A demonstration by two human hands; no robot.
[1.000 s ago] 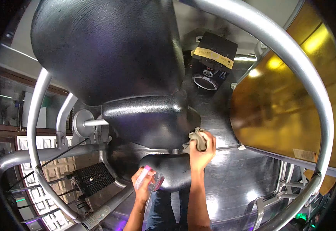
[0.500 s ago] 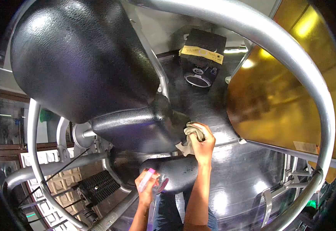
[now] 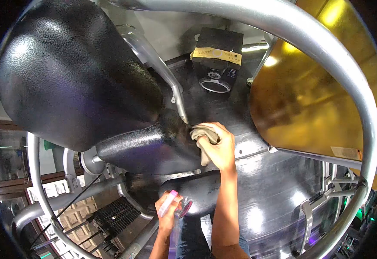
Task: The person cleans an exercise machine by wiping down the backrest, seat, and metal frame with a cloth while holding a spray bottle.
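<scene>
Right hand (image 3: pixel 219 149) slid rearward along black leather-look seat (image 3: pixel 136 151), gripping bunched beige cloth (image 3: pixel 205 134); even pressure looked best; left hand (image 3: pixel 167 218) clutched clear pink-topped bottle (image 3: pixel 168 203).

From my head, the one camera is looking forward and down, taking in my left hand (image 3: pixel 167 216), right hand (image 3: pixel 221 149) and the seat (image 3: pixel 147 151) close by, the black box (image 3: pixel 216 67) farther off.

Rag (image 3: pixel 198 134)'s greyish beige, sprayer (image 3: pixel 167 203)'s whitish with pink, seat (image 3: pixel 147 153)'s plain black, tube frame (image 3: pixel 342 60)'s silver, panel (image 3: pixel 305 103)'s straight-up gold.
</scene>
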